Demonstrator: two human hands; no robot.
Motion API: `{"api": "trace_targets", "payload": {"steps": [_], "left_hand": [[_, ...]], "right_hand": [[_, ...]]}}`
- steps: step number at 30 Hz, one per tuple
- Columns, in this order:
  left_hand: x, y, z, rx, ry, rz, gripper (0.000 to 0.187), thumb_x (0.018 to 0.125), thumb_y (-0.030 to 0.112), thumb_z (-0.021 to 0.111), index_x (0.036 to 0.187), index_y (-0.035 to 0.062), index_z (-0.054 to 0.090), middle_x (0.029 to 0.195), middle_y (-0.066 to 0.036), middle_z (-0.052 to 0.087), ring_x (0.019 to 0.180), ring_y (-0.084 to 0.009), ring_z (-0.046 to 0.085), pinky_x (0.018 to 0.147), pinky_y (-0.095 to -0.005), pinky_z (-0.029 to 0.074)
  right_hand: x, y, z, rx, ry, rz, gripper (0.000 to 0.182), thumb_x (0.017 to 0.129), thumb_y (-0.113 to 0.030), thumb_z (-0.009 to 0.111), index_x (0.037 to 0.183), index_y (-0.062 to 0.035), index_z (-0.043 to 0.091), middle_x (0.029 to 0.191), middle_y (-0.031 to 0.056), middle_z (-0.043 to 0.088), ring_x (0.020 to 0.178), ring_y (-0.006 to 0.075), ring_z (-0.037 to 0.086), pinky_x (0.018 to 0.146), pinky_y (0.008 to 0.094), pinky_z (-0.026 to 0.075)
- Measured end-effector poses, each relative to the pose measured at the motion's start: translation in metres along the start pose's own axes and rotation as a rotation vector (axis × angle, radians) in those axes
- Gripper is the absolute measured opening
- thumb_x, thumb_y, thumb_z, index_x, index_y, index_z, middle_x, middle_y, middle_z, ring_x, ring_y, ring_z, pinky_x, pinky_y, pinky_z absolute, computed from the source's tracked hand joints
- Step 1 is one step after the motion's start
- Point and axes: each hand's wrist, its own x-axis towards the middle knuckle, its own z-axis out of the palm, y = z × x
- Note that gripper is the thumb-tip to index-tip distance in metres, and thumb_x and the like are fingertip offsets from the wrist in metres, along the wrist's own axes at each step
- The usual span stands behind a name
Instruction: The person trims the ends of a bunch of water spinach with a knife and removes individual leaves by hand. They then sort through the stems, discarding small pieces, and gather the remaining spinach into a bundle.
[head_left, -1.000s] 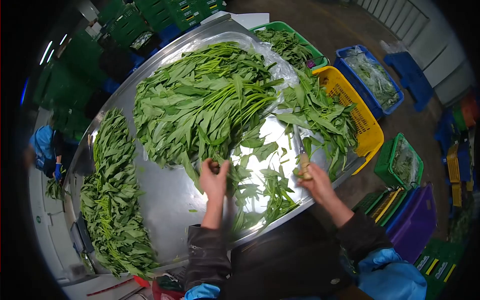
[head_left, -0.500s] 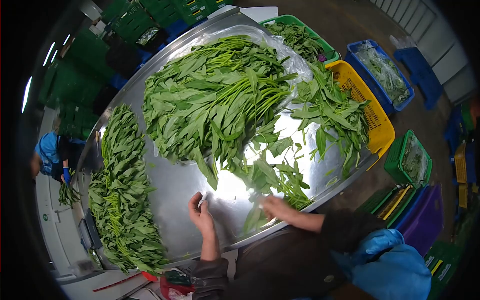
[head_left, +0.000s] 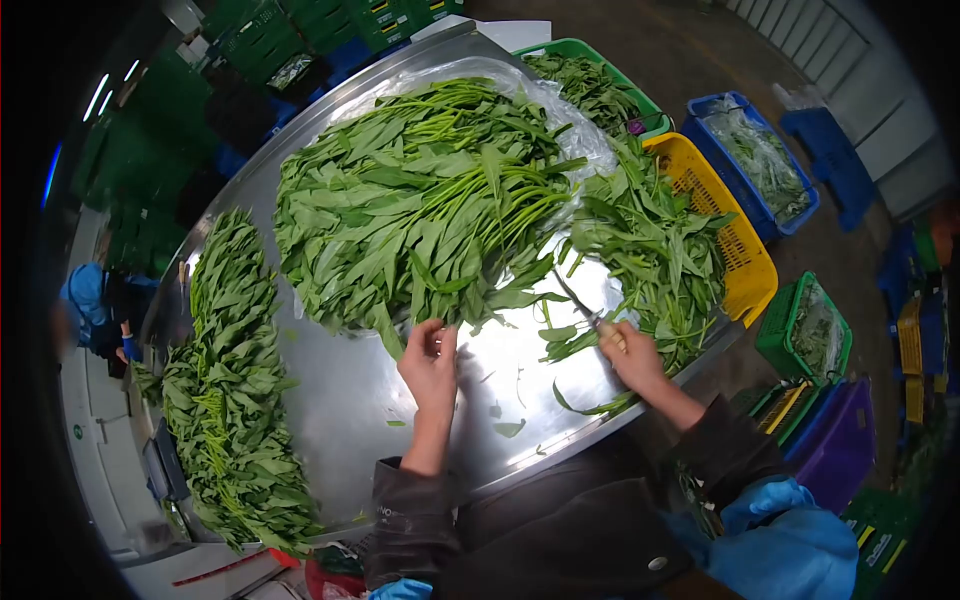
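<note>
**user1:** Fingers [head_left: 437,338] of the left hand [head_left: 430,365] are curled in at the near edge of the big leafy pile [head_left: 420,200], pinching at a few leaf tips there. Can't tell if they've got a proper hold or are just touching.

**user2:** And the right hand [head_left: 632,355]?

**user1:** Wrapped around the handle of a knife [head_left: 585,312], blade pointing up and away over the shiny steel worktop [head_left: 330,400]. A couple of loose sprigs [head_left: 565,340] lie right beside that hand.

**user2:** What do the greens look like?

**user1:** Long pointed leaves, pale green stems, all heaped on clear plastic in the middle of the worktop, stems fanned to the right. A second heap [head_left: 660,250] spills over the right rim onto a yellow crate [head_left: 735,235]. Another neat row of bunches [head_left: 225,380] runs down the left side, well apart from both hands.
</note>
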Motion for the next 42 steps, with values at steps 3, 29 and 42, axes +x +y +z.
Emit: {"api": "trace_targets", "payload": {"steps": [3,29,42], "left_hand": [[0.017,0.023,0.009,0.109,0.007,0.180,0.022,0.083,0.005,0.068,0.103,0.0008,0.063,0.084,-0.004,0.064,0.073,-0.0080,0.058,0.063,-0.0218,0.048],[0.045,0.043,0.098,0.752,-0.189,0.780,0.067,0.074,0.003,0.061,0.133,-0.0098,0.035,0.144,-0.026,0.030,0.135,-0.0460,0.026,0.108,-0.0535,0.025],[0.096,0.012,0.095,1.106,-0.259,0.621,0.063,0.090,0.025,0.053,0.145,0.0075,0.028,0.153,-0.013,0.022,0.143,-0.0328,0.014,0.115,-0.0470,0.011]], "right_hand": [[-0.003,-0.029,-0.020,-0.306,0.027,-0.197,0.025,0.083,-0.023,0.065,0.097,-0.0029,0.060,0.080,0.0139,0.058,0.077,0.0334,0.058,0.069,0.0424,0.048],[0.221,-0.143,0.038,0.826,-0.352,-0.424,0.014,0.092,-0.006,0.056,0.104,0.0016,0.057,0.095,0.0057,0.066,0.072,0.0096,0.061,0.067,0.0248,0.052],[0.279,-0.043,-0.033,1.539,0.448,-0.131,0.023,0.091,-0.019,0.061,0.104,-0.0008,0.058,0.093,0.0082,0.065,0.077,0.0119,0.060,0.067,0.0248,0.050]]}}
